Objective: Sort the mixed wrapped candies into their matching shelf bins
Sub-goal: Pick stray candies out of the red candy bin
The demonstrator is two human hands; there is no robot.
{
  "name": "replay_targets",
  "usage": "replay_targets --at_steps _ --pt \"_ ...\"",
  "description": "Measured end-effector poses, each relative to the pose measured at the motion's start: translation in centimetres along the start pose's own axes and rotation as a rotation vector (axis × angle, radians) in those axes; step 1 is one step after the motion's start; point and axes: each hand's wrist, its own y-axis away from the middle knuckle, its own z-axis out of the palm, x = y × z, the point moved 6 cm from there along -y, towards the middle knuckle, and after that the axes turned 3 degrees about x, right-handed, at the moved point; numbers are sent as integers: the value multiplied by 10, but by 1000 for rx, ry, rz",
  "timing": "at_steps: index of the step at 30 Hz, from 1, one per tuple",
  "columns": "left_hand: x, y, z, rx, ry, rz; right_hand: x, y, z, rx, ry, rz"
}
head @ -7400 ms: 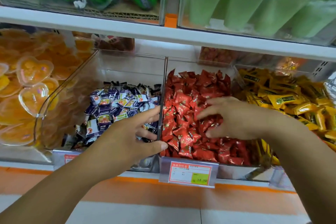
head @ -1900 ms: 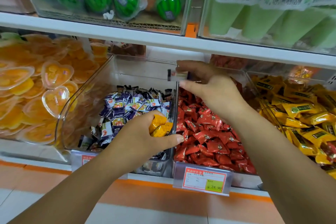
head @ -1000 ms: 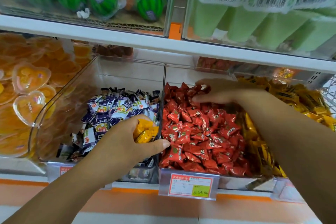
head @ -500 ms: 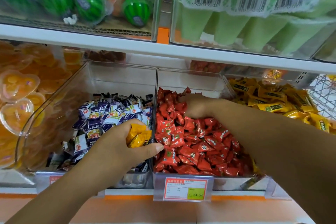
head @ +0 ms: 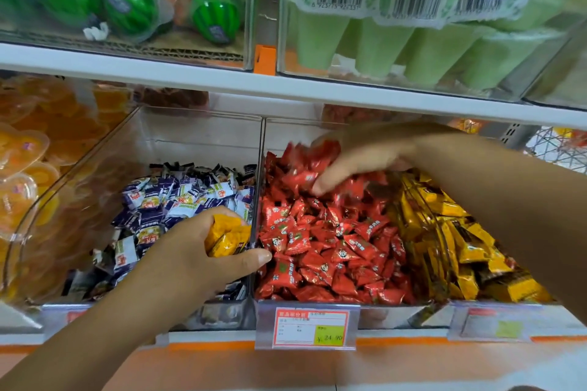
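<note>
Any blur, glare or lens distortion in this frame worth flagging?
Head view: the right hand is smeared by motion over the red candies; the left hand and its yellow candies are sharp; the shelf edge bows slightly from the wide lens; soft reflections haze the clear bin wall.

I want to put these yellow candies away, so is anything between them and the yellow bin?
Yes. Your left hand holds the yellow candies by the purple bin; the red bin lies between them and the yellow bin, and your right hand and forearm reach across it.
</note>
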Motion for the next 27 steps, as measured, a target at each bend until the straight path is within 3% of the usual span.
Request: replay_targets --at_steps 3,7,11,14,20,27 --pt "0 1 0 -2 5 19 4 -14 -1 -62 39 37" --pt "0 1 0 -12 7 28 25 -46 -23 148 399 123" --pt "2 0 0 -6 -10 43 46 -68 19 -96 316 253" --pt "1 -1 1 -5 -3 31 44 -87 36 -2 438 216" --pt "0 0 0 11 25 18 60 -103 39 116 351 165" --pt "-2 1 0 1 28 14 57 -105 42 124 384 118"
